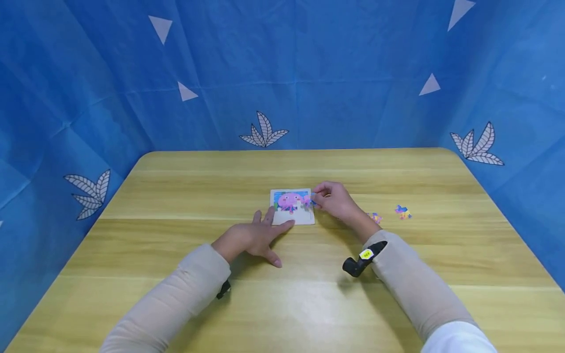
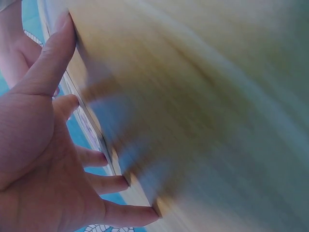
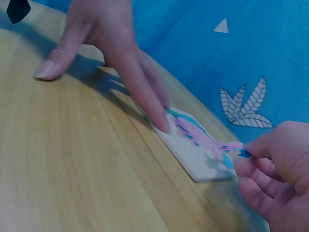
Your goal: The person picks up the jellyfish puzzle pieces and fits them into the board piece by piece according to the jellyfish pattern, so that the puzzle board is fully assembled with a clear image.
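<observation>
A square puzzle board [image 1: 304, 218] with a white border lies mid-table, its upper part filled with a pink octopus picture [image 1: 289, 200] on blue. Its lower part shows bare white. My left hand [image 1: 256, 237] spreads over the board's near left corner, a fingertip on its edge and the thumb on the table. In the left wrist view the left hand [image 2: 58, 154] has its fingers straight and apart. My right hand [image 1: 334, 200] pinches a pink and blue puzzle piece [image 3: 234, 148] between thumb and forefinger, just above the board's right side, casting a shadow on it.
Two loose puzzle pieces lie to the right: a blue and yellow puzzle piece [image 1: 403, 212], and a pink and yellow puzzle piece [image 1: 376, 217] partly hidden by the right wrist. A blue curtain [image 1: 282, 59] hangs behind the wooden table [image 1: 198, 186].
</observation>
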A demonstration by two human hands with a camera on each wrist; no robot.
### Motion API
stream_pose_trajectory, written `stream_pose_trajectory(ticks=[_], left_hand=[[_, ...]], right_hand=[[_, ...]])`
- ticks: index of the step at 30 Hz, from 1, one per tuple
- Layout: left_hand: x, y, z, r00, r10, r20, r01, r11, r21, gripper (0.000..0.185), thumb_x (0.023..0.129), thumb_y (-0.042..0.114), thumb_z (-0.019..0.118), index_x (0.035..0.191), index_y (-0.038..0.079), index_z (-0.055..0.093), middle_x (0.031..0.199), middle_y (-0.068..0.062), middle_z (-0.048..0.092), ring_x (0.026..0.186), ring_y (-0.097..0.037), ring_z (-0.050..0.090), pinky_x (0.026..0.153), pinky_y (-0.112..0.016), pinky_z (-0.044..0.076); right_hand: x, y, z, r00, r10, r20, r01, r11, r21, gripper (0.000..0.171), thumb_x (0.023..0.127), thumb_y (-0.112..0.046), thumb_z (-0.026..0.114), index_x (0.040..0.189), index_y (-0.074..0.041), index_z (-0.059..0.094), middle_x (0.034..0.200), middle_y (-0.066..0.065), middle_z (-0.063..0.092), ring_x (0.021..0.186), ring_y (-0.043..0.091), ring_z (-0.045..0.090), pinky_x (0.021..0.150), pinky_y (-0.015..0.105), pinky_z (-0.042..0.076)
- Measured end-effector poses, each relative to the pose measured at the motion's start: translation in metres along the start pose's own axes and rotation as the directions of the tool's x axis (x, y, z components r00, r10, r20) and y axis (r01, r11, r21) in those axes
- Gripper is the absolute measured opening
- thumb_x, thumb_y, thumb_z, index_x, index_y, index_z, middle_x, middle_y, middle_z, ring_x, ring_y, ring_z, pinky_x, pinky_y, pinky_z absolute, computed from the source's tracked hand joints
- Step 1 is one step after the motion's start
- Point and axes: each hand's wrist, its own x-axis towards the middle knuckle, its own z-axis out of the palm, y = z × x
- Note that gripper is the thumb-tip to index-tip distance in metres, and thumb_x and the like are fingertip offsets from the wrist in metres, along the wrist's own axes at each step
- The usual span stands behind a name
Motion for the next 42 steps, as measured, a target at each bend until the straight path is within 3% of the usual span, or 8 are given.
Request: stream_pose_trajectory(ticks=[2, 9, 15, 23, 28, 34, 42], left_hand=[[0.0, 0.0, -0.001, 1.0, 0.002, -0.005, -0.002, 1.0, 0.006, 0.099, 0.073, 0.062, 0.066, 0.149, 0.046, 0.004, 0.157, -0.014, -0.015, 0.142, -0.044, -0.005, 0.103, -0.065, 0.025], [0.0, 0.0, -0.002, 1.0, -0.005, 0.007, 0.005, 1.0, 0.009, 0.098, 0.073, 0.063, 0.065, 0.148, 0.046, 0.004, 0.157, -0.014, -0.015, 0.142, -0.045, -0.004, 0.103, -0.065, 0.024], [0.0, 0.0, -0.001, 1.0, -0.005, -0.001, 0.005, 1.0, 0.008, 0.099, 0.073, 0.063, 0.066, 0.148, 0.047, 0.004, 0.158, -0.013, -0.014, 0.142, -0.044, -0.004, 0.103, -0.064, 0.025], [-0.002, -0.001, -0.001, 1.0, -0.003, 0.001, 0.003, 1.0, 0.008, 0.099, 0.073, 0.062, 0.066, 0.149, 0.046, 0.004, 0.157, -0.014, -0.015, 0.142, -0.044, -0.004, 0.103, -0.064, 0.026], [-0.003, 0.0, 0.0, 1.0, -0.004, 0.004, 0.004, 1.0, 0.008, 0.099, 0.074, 0.061, 0.066, 0.149, 0.045, 0.004, 0.157, -0.015, -0.015, 0.142, -0.045, -0.003, 0.102, -0.064, 0.027], [-0.003, 0.0, 0.001, 1.0, 0.002, 0.0, -0.002, 1.0, 0.012, 0.099, 0.074, 0.061, 0.066, 0.149, 0.045, 0.004, 0.157, -0.014, -0.016, 0.142, -0.045, -0.003, 0.102, -0.064, 0.027], [-0.002, -0.001, 0.001, 1.0, 0.004, 0.005, -0.004, 1.0, 0.012, 0.098, 0.074, 0.061, 0.065, 0.149, 0.045, 0.003, 0.157, -0.014, -0.016, 0.142, -0.045, -0.003, 0.102, -0.064, 0.027]], right_hand=[[0.003, -0.003, 0.005, 1.0, -0.013, -0.003, 0.013, 1.0, 0.009, 0.021, 0.093, -0.008, 0.057, 0.111, 0.003, 0.058, 0.094, 0.013, 0.056, 0.077, 0.021, 0.062, 0.073, 0.028, 0.054], [0.009, -0.002, 0.016, 1.0, -0.028, -0.006, 0.028, 0.998, -0.054, 0.02, 0.091, -0.005, 0.058, 0.107, 0.006, 0.059, 0.084, 0.011, 0.06, 0.068, 0.015, 0.062, 0.061, 0.023, 0.051], [0.008, -0.007, 0.02, 0.999, 0.004, -0.048, -0.01, 0.991, -0.132, 0.018, 0.091, -0.011, 0.061, 0.104, 0.001, 0.061, 0.086, 0.011, 0.062, 0.069, 0.015, 0.063, 0.06, 0.024, 0.05], [0.01, -0.012, 0.026, 0.995, 0.039, -0.095, -0.065, 0.956, -0.286, 0.02, 0.087, -0.021, 0.066, 0.098, -0.004, 0.062, 0.09, 0.009, 0.062, 0.08, 0.019, 0.057, 0.067, 0.027, 0.045], [0.012, -0.012, 0.029, 0.993, 0.061, -0.105, -0.095, 0.93, -0.354, 0.024, 0.086, -0.027, 0.069, 0.094, -0.006, 0.061, 0.088, 0.008, 0.061, 0.078, 0.02, 0.054, 0.064, 0.028, 0.043], [0.018, -0.015, 0.027, 0.988, 0.123, -0.091, -0.149, 0.903, -0.404, 0.027, 0.085, -0.031, 0.071, 0.089, -0.007, 0.06, 0.085, 0.006, 0.058, 0.074, 0.019, 0.052, 0.06, 0.027, 0.042], [0.022, -0.017, 0.026, 0.978, 0.196, -0.077, -0.211, 0.904, -0.371, 0.029, 0.082, -0.031, 0.073, 0.085, -0.007, 0.058, 0.066, 0.002, 0.059, 0.059, 0.012, 0.055, 0.053, 0.024, 0.043]])
